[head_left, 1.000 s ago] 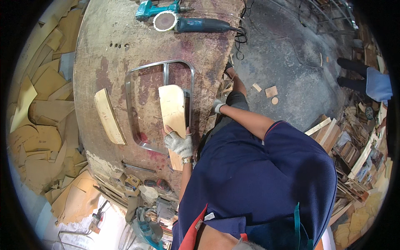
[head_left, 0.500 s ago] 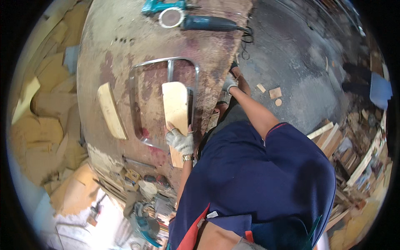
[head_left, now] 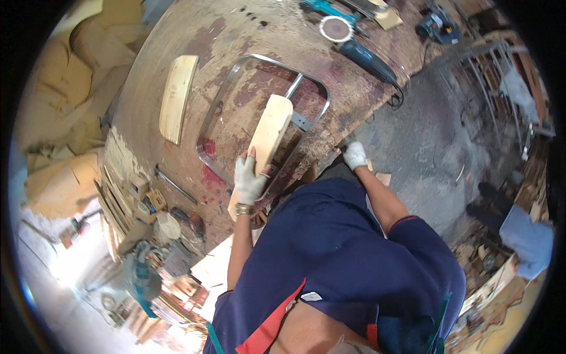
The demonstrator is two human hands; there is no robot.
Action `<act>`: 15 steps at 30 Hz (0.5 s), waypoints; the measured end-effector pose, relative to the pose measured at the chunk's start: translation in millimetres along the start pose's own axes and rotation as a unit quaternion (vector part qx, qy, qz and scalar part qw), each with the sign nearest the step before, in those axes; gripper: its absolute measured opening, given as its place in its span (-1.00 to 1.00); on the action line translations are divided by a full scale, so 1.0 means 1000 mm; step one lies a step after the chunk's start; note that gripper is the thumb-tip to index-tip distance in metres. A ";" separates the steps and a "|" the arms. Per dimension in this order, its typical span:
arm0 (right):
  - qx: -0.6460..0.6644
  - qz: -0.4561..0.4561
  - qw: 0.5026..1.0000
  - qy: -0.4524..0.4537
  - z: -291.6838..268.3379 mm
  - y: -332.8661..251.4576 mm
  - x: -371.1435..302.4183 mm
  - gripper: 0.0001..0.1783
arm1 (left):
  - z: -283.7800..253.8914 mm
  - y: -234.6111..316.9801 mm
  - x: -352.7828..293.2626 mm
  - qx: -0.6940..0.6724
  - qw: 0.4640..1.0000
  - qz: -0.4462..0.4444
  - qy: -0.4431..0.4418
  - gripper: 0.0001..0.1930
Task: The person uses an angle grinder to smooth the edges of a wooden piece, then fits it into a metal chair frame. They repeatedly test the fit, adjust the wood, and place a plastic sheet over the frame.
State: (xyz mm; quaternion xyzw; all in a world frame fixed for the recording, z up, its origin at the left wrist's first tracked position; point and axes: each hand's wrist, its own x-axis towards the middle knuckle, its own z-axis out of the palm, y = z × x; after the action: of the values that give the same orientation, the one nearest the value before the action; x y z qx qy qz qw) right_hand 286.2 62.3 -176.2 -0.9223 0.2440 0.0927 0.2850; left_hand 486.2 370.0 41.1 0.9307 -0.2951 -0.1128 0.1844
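My left hand (head_left: 250, 180), in a pale knit glove with bare fingertips, grips the near part of a long wooden board (head_left: 272, 127) with a rounded far end. The board lies at a slant over a rounded metal frame (head_left: 219, 101) on the workbench. A crossbar (head_left: 293, 86) and a small metal plate (head_left: 301, 121) of the frame show beyond and beside it. Low by the bench's right edge is my right hand (head_left: 355, 156), in a white glove; its fingers are too hidden to read. A second, slightly curved board (head_left: 178, 99) lies left of the frame.
An angle grinder (head_left: 367, 60) with a round disc rests on the far right of the workbench (head_left: 147, 112), beside a teal power tool (head_left: 323, 8). A metal rod (head_left: 175, 184) and a red-black drill (head_left: 190, 223) lie at the near left. Foam sheets (head_left: 53, 71) are heaped at left.
The view has swung, so the bench, frame and boards appear turned clockwise. My left hand keeps its hold on the board. My right hand remains low by the bench edge.
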 end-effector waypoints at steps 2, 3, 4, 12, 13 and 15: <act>-0.057 -0.005 0.998 -0.015 -0.026 0.006 -0.025 -0.77 | -0.028 -0.012 0.011 -0.165 0.979 -0.091 -0.083 -0.40; -0.099 0.000 0.994 -0.044 -0.042 0.007 -0.035 -0.76 | -0.037 -0.014 0.016 -0.244 0.955 -0.132 -0.106 -0.45; -0.107 -0.032 0.993 -0.024 -0.058 0.007 -0.044 -0.75 | -0.047 -0.016 0.019 -0.170 0.972 -0.109 -0.117 -0.51; -0.026 -0.108 0.982 -0.151 -0.166 -0.054 -0.033 -0.64 | -0.069 -0.001 0.018 -0.020 0.993 -0.115 -0.012 -0.58; -0.019 -0.155 0.976 -0.154 -0.170 -0.070 -0.020 -0.63 | -0.070 0.000 0.019 -0.012 0.992 -0.126 -0.023 -0.57; -0.024 -0.216 0.957 -0.194 -0.171 -0.102 0.002 -0.62 | -0.073 0.004 0.019 0.015 0.983 -0.173 -0.053 -0.54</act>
State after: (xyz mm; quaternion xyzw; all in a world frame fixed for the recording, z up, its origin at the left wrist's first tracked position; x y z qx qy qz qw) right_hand 344.5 37.3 13.0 -0.9239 -0.0236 0.2118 0.3178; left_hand 522.4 376.5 107.0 0.9631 -0.1403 -0.1880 0.1316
